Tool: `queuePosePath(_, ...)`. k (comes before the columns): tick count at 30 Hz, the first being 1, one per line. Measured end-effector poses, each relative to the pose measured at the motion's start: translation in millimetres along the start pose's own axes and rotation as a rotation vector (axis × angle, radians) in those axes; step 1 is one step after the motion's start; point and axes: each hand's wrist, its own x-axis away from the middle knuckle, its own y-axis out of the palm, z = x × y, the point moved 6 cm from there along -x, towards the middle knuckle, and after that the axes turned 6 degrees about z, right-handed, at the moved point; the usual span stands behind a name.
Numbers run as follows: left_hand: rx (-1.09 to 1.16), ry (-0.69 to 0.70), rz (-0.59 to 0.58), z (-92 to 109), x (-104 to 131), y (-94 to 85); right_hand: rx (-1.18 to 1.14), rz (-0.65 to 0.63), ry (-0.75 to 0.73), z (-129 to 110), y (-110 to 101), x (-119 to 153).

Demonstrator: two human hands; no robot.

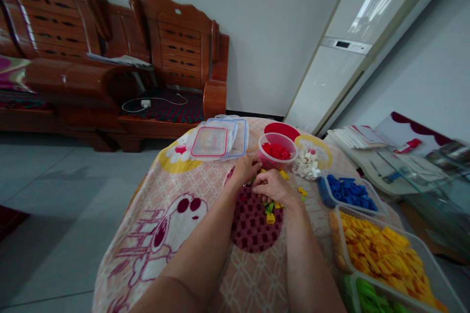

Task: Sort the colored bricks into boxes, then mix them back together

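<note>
Two bare hands are working close together over the maroon patch of the patterned cloth (253, 264), and you're leaning both forearms in from 6 o'clock. Your left hand (246, 170) is curling its fingers inward among the small pieces; your right hand (273, 187) is bending just beside it, its fingers reaching toward the left. Whether either is pinching a piece, I'm not able to tell, as the fingers are hiding the spot between them.

Taking your hands as the middle of the dial, loose yellow pieces (270, 218) and green pieces (269, 207) are lying near your right hand around 6 o'clock, and more yellow is showing toward 1 and 3. At 1 o'clock the clear bowl (278, 165) is holding red pieces (276, 151), with a red lid (282, 130) lying behind it. White pieces (307, 164) are heaping up at 2, beside a yellow-rimmed round lid (323, 150). Over at 3, a tub (325, 194) is holding blue pieces (351, 192); at 4, a larger box (422, 244) is carrying a mass of yellow ones, and a green-filled box (353, 293) is sitting nearer you. At 10, clear lids (210, 142) are overlapping.
</note>
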Motion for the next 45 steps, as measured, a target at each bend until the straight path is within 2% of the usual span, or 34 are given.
queuePosePath(9,-0.033,0.048,0.008,2,0,-0.7,-0.477,0.401,-0.113,-1,-34,-2)
queuePosePath(15,-0.069,0.051,-0.013,2,0,1.8,-0.743,0.675,-0.182,6,-54,0)
queuePosePath(18,-0.081,0.045,-0.019,1,-1,2.2,-0.819,0.755,-0.196,10,-61,1)
queuePosePath(23,-0.084,0.048,-0.029,2,0,1.4,-0.863,0.808,-0.207,13,-65,2)
queuePosePath(30,-0.073,0.056,-0.028,3,0,1.6,-0.849,0.810,-0.210,12,-65,3)
queuePosePath(33,-0.065,0.051,-0.027,3,0,1.4,-0.785,0.767,-0.189,10,-65,4)
queuePosePath(38,-0.054,0.058,-0.014,3,0,0.3,-0.572,0.496,-0.093,6,-50,2)
queuePosePath(45,0.022,0.023,-0.019,-3,-1,0.0,-0.261,0.128,-0.027,4,-15,-1)
